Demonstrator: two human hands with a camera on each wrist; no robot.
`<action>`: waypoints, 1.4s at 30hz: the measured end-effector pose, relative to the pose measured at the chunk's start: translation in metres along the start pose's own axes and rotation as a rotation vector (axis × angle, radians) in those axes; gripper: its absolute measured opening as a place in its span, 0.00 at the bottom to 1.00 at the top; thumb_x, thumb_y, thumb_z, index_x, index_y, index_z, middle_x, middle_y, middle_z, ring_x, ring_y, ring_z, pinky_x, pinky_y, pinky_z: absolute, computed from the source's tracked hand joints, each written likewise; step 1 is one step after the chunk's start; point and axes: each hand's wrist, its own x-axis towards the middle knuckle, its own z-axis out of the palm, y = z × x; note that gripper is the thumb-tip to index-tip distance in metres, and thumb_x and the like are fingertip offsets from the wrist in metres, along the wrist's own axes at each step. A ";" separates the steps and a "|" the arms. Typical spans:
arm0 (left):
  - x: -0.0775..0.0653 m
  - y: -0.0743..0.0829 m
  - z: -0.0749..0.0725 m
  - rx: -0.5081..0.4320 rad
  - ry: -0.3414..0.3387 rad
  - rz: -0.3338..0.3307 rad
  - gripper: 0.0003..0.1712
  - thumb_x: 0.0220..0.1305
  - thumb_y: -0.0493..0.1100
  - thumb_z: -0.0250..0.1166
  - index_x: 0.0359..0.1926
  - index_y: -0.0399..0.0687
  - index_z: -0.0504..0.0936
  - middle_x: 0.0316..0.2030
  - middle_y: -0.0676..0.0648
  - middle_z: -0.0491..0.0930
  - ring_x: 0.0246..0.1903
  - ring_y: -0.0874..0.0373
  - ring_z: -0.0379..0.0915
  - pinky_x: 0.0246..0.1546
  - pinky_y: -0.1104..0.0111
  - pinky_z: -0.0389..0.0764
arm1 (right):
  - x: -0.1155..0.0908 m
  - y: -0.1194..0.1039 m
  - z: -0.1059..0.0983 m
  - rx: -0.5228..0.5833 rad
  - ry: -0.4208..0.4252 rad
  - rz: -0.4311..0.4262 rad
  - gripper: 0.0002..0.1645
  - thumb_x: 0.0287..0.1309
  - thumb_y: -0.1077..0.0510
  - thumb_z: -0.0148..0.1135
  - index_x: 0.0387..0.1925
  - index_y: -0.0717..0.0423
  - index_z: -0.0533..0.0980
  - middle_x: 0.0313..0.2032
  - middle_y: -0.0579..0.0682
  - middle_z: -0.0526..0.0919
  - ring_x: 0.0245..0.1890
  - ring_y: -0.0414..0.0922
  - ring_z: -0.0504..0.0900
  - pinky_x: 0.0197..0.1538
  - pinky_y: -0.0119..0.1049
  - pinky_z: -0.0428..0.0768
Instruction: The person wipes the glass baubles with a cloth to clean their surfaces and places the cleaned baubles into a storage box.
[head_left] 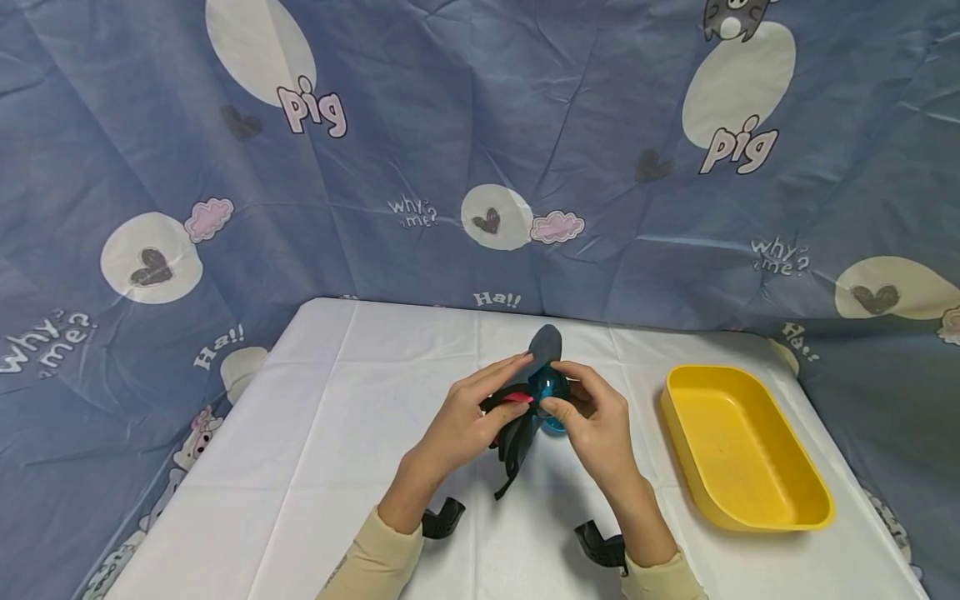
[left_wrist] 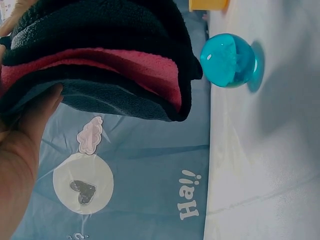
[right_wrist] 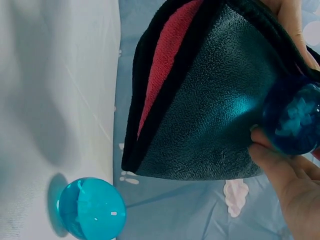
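My left hand (head_left: 463,417) holds a folded cloth (right_wrist: 205,115), dark grey and fuzzy with black edging and pink layers showing in its folds. Its thumb lies along the cloth's grey face in the left wrist view. My right hand (head_left: 603,425) grips a clear blue ball (right_wrist: 292,122) between thumb and fingers, with pale shapes visible inside it. This ball is against the grey cloth. A second blue ball (left_wrist: 227,60) sits on the white table below the hands. Part of the cloth is hidden by my hands in the head view.
To the right on the white-covered table (head_left: 360,433) stands a shallow yellow basin (head_left: 720,458). Blue printed fabric (head_left: 420,125) hangs behind the table. Black wrist mounts (head_left: 444,518) stick out beside both forearms.
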 end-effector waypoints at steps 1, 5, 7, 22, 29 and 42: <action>0.000 0.000 0.000 0.000 0.000 0.002 0.34 0.69 0.42 0.64 0.74 0.59 0.65 0.72 0.52 0.66 0.71 0.57 0.64 0.64 0.64 0.76 | 0.000 0.000 0.000 0.002 -0.001 0.004 0.26 0.55 0.66 0.71 0.56 0.58 0.78 0.39 0.59 0.86 0.36 0.36 0.86 0.40 0.27 0.85; 0.000 0.000 0.000 0.002 0.002 0.010 0.34 0.69 0.43 0.64 0.74 0.58 0.65 0.71 0.51 0.67 0.71 0.57 0.64 0.65 0.63 0.75 | 0.000 0.001 -0.001 0.006 -0.006 0.021 0.25 0.56 0.64 0.70 0.56 0.56 0.78 0.41 0.58 0.86 0.37 0.38 0.87 0.39 0.28 0.86; 0.000 0.000 0.000 0.004 0.001 0.012 0.34 0.69 0.43 0.64 0.74 0.58 0.65 0.71 0.52 0.67 0.71 0.57 0.64 0.66 0.63 0.74 | 0.000 0.001 -0.001 0.008 -0.006 0.026 0.24 0.57 0.64 0.70 0.56 0.56 0.78 0.42 0.58 0.86 0.37 0.39 0.87 0.40 0.28 0.86; -0.001 0.001 0.000 0.022 -0.001 0.006 0.34 0.69 0.43 0.64 0.73 0.59 0.66 0.72 0.53 0.67 0.71 0.58 0.64 0.68 0.61 0.72 | 0.004 -0.032 0.001 -0.027 0.029 0.096 0.19 0.58 0.70 0.66 0.52 0.66 0.78 0.42 0.60 0.85 0.35 0.35 0.85 0.37 0.25 0.84; 0.000 0.002 0.000 0.026 0.001 0.003 0.34 0.69 0.43 0.64 0.73 0.59 0.65 0.71 0.53 0.67 0.71 0.57 0.64 0.68 0.61 0.72 | 0.003 -0.031 0.002 -0.018 0.039 0.089 0.20 0.57 0.71 0.66 0.53 0.64 0.79 0.43 0.59 0.85 0.36 0.34 0.85 0.38 0.24 0.83; -0.001 0.003 0.000 0.025 0.001 -0.002 0.34 0.70 0.43 0.64 0.74 0.59 0.65 0.72 0.52 0.66 0.71 0.57 0.64 0.68 0.60 0.72 | 0.000 -0.003 0.002 -0.003 0.046 0.040 0.25 0.54 0.68 0.71 0.55 0.57 0.79 0.43 0.56 0.86 0.39 0.37 0.87 0.41 0.25 0.85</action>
